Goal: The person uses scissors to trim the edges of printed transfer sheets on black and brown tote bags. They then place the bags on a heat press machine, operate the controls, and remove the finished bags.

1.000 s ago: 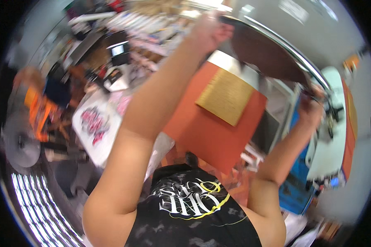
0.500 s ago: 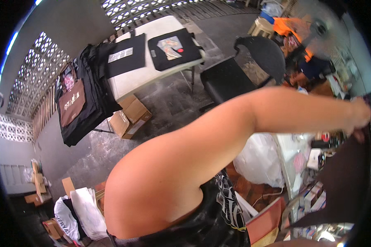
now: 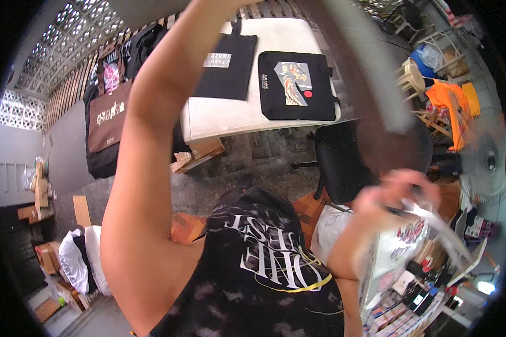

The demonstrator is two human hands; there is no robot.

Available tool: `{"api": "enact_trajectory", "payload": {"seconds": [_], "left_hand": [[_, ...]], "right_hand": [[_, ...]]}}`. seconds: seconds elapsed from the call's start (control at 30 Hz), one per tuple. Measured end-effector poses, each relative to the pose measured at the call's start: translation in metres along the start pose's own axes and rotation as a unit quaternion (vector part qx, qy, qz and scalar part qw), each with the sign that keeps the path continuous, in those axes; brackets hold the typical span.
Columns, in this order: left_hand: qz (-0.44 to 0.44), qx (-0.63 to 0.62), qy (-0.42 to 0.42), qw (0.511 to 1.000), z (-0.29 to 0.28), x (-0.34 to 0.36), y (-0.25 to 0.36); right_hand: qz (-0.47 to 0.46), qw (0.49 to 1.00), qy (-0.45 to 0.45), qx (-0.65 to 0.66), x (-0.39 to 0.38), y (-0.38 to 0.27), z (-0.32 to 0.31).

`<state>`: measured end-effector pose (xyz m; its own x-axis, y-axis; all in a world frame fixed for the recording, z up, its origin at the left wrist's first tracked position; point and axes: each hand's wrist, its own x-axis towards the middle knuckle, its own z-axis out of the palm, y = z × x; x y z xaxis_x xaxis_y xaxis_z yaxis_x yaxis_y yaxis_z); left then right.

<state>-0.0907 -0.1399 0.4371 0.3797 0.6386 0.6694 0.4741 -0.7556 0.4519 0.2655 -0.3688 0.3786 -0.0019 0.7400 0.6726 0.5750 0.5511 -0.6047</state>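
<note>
My left arm rises along the left to the top edge, where the picture cuts off the hand and hides its fingers. At right, my right hand is smeared by motion, its fingers curled around a blurred thing with dark loops and a pale, shiny strip; its kind is unclear. Just above this hand, a blurred dark brown sheet with a grey strip along it hangs down from the top edge. Whether my left hand grips that sheet does not show.
Black tote bags with prints lie on a white table ahead; a brown bag hangs at its left end. A black chair stands right of centre, a fan at far right. Crowded shelves fill the lower right.
My left arm has swung from the right side up to the top. The brown sheet has gone from the lower right to the upper middle. My right hand has come into view.
</note>
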Motion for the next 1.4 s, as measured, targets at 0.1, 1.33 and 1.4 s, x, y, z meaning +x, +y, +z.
{"api": "enact_trajectory", "payload": {"seconds": [0.1, 1.33, 1.4], "left_hand": [[-0.449, -0.326, 0.072, 0.829, -0.052, -0.15, -0.102], [-0.326, 0.244, -0.033, 0.913, 0.209, -0.389, -0.103], [-0.325, 0.242, -0.031, 0.914, 0.211, -0.39, -0.102]], "right_hand": [[0.07, 0.959, -0.21, 0.174, -0.051, -0.017, 0.096], [0.557, 0.617, -0.526, 0.18, -0.132, 0.167, 0.316], [0.539, 0.623, -0.537, 0.179, -0.131, 0.167, 0.32]]}}
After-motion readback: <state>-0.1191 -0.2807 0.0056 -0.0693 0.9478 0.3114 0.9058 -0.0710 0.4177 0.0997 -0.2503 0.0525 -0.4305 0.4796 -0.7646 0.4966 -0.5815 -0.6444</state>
